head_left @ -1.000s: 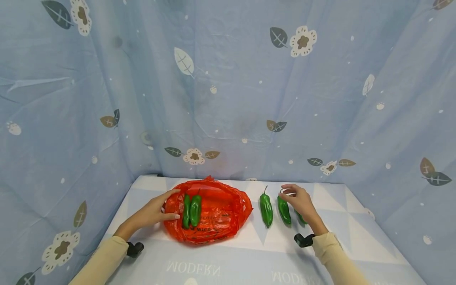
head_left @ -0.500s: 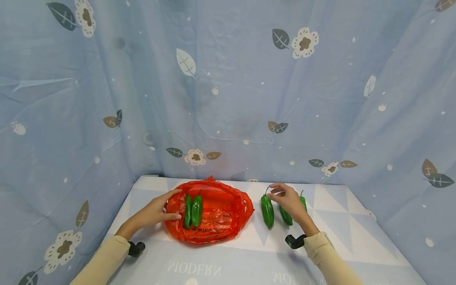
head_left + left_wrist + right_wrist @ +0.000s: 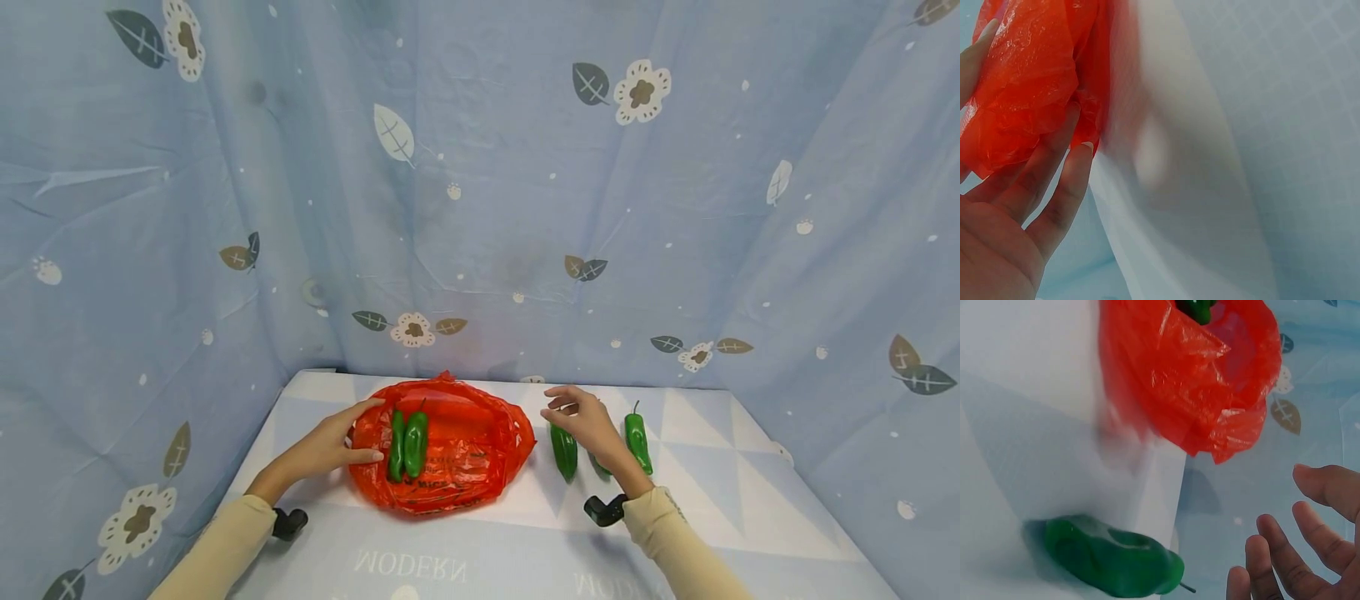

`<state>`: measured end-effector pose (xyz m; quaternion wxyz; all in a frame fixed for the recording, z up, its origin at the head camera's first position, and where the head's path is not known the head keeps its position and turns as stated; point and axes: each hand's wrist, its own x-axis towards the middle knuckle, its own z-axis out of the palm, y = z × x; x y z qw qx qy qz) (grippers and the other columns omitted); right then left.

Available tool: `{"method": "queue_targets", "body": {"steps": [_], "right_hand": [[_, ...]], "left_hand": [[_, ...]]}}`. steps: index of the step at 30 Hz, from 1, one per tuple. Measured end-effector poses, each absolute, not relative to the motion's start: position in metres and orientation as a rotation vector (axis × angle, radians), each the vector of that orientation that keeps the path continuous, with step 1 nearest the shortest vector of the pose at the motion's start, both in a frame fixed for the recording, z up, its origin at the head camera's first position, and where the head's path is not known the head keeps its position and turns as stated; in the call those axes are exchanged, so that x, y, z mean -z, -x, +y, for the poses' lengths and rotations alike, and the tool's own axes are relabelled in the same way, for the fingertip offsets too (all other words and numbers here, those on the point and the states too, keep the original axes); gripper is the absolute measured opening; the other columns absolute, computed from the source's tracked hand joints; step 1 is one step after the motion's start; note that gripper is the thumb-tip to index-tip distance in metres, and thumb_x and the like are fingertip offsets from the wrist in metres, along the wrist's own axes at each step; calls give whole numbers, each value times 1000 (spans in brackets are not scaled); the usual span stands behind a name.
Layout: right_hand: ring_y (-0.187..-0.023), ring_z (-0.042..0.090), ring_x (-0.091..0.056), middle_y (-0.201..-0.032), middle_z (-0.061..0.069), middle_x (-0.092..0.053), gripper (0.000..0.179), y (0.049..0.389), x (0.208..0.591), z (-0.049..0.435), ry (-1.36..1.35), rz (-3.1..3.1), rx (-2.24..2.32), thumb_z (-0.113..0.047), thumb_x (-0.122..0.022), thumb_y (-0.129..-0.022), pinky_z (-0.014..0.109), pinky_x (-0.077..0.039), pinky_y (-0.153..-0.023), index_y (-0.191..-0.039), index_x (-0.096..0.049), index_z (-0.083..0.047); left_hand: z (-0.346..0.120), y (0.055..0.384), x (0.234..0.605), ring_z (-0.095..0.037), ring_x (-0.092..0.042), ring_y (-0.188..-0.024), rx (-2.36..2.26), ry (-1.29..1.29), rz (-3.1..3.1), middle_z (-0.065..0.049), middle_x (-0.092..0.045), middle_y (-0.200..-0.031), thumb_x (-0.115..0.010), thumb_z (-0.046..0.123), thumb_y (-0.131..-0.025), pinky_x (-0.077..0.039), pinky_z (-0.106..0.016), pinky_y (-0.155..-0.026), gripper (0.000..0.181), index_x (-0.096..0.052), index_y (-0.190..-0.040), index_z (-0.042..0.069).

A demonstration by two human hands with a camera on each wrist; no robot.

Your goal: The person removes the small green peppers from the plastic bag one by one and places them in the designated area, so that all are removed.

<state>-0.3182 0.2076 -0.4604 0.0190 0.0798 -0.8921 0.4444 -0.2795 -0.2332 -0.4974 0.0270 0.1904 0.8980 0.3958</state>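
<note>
A red plastic bag (image 3: 465,492) lies with its mouth spread on the table's left half. Two green chili peppers (image 3: 416,446) are in it, side by side near its left wall. My left hand (image 3: 330,442) holds the bag's left side, with bag plastic between thumb and fingers in the left wrist view. My right hand (image 3: 588,425) hovers by the leftmost of three loose green peppers (image 3: 564,454), its fingers loosely bent and holding nothing. It partly hides that pepper and the middle pepper (image 3: 600,468). The rightmost pepper (image 3: 637,442) shows whole.
The table (image 3: 720,492) wears a pale cloth with triangles and printed letters. A blue curtain (image 3: 495,208) with leaves and flowers encloses the back and sides. Each wrist carries a small black camera (image 3: 604,510).
My right hand has moved left, from the middle loose pepper to above the leftmost one, uncovering the rightmost pepper. The left hand and the bag stay in place.
</note>
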Motion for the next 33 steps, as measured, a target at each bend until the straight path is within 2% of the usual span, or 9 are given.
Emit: {"method": "queue_targets", "body": {"steps": [7, 13, 17, 27, 33], "right_hand": [[-89, 17, -61, -100, -3, -66, 34, 317, 463, 194, -238, -2780, -1391, -31, -76, -81, 31, -55, -70, -113, -65, -26], [-87, 17, -63, -98, -2, -67, 34, 316, 464, 184, -308, -2765, -1452, -28, -77, -81, 36, -57, -73, -113, -66, -24], [-86, 16, -62, -97, -3, -67, 32, 316, 465, 178, -340, -2759, -1476, -27, -76, -81, 34, -57, -71, -111, -66, -25], [-89, 20, -61, -100, 0, -67, 37, 314, 466, 159, -463, -2741, -1531, -30, -74, -83, 35, -57, -72, -117, -65, -15], [-91, 21, -60, -99, -3, -66, 40, 313, 465, 148, -500, -2757, -1512, -34, -73, -84, 32, -56, -71, -118, -64, -15]], "left_hand": [[-232, 278, 496, -27, -46, -124, -1225, -586, 2773, -6, -42, -145, -79, 40, -76, -45, -49, -98, 86, -35, -147, 17], [-231, 278, 497, -24, -48, -118, -1242, -587, 2761, -6, -44, -143, -79, 41, -76, -47, -43, -93, 86, -35, -146, 17], [-232, 278, 498, -23, -48, -117, -1240, -584, 2763, -5, -44, -143, -78, 43, -75, -48, -41, -93, 86, -35, -146, 18], [-231, 277, 497, -24, -48, -119, -1248, -578, 2756, -5, -45, -142, -79, 41, -76, -47, -45, -94, 86, -36, -146, 17], [-231, 278, 498, -25, -48, -121, -1252, -575, 2763, -6, -45, -142, -79, 40, -75, -47, -46, -95, 86, -36, -146, 18]]}}
